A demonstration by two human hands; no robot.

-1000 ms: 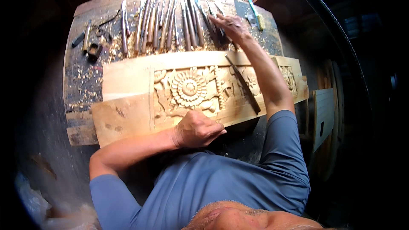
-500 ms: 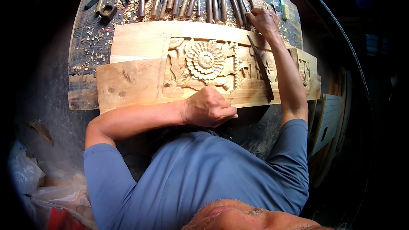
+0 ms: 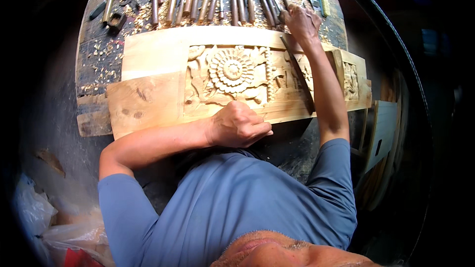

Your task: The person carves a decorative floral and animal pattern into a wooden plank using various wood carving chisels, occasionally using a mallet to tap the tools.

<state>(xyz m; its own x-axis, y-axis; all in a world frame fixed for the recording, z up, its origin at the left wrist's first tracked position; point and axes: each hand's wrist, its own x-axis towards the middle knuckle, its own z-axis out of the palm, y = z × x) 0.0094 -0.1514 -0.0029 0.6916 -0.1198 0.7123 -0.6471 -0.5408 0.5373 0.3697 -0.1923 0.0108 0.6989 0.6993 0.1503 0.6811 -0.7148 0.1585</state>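
Observation:
My left hand (image 3: pixel 237 122) is curled into a fist at the near edge of the carved board (image 3: pixel 148 54); what lies inside it is hidden. The board bears a round flower relief (image 3: pixel 231 70) among leaves and further carved panels. A long dark tool (image 3: pixel 299 76) lies slanting across it, left of my right forearm. My right hand (image 3: pixel 302 22) reaches to the right end of a row of wooden-handled chisels (image 3: pixel 213 0), fingers bent among the tools; exactly what they grip is unclear.
Shavings (image 3: pixel 106 54) litter the worn bench (image 3: pixel 89 81), along with a dark block-like tool (image 3: pixel 116 22) at left and a yellow brush (image 3: pixel 325 7) at right. Panels (image 3: pixel 383 128) lean at the right. Plastic bags (image 3: pixel 74 237) lie lower left. A dark strap (image 3: pixel 391 34) arcs down the right.
My right hand has moved rightward along the tool row, and its fingers have curled. My left hand stays a fist at the board's edge. The whole view has shifted, with the bench higher in frame.

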